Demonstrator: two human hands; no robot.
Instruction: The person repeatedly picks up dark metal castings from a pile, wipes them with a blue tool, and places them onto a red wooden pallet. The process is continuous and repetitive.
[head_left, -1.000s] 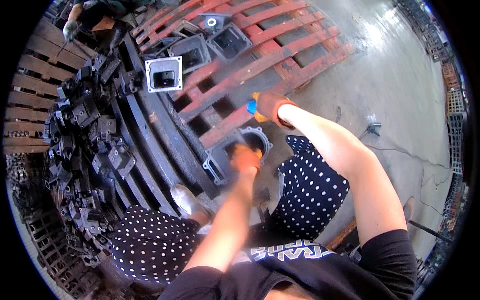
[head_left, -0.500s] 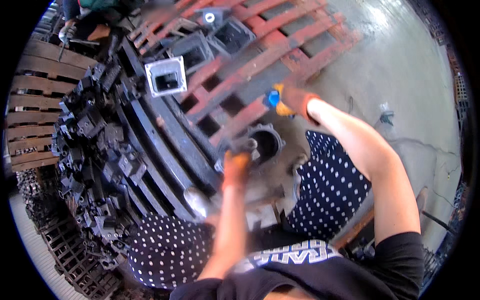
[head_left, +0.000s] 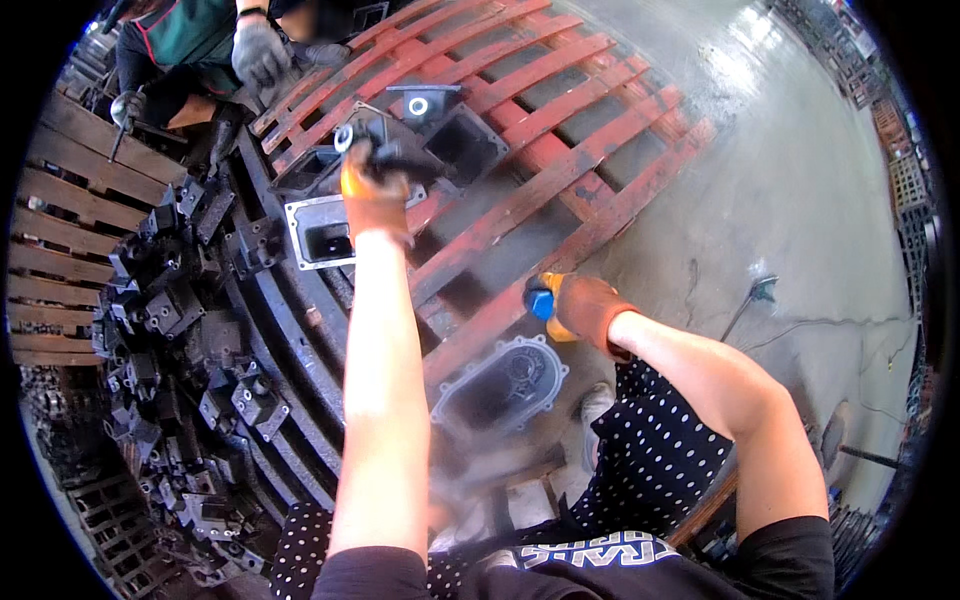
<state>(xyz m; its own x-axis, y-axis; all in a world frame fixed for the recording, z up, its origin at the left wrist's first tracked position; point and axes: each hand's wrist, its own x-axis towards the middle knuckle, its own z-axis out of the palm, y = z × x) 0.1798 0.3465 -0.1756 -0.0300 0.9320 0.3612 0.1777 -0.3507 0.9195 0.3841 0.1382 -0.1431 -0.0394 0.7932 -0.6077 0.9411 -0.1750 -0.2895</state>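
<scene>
The left hand [head_left: 376,195] grips a dark casting [head_left: 400,150], long axis seemingly crosswise, ringed end [head_left: 345,138] left, the right hand [head_left: 580,305] a blue object [head_left: 541,303], floor [head_left: 800,230] spreading past the red pallet [head_left: 632,197].

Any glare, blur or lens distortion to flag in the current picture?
Head view: glare whitens part of the concrete floor at upper right; the gloved left hand is blurred; strong light washes out the left forearm; fisheye distortion bows the red pallet; black darkens the corners.
</scene>
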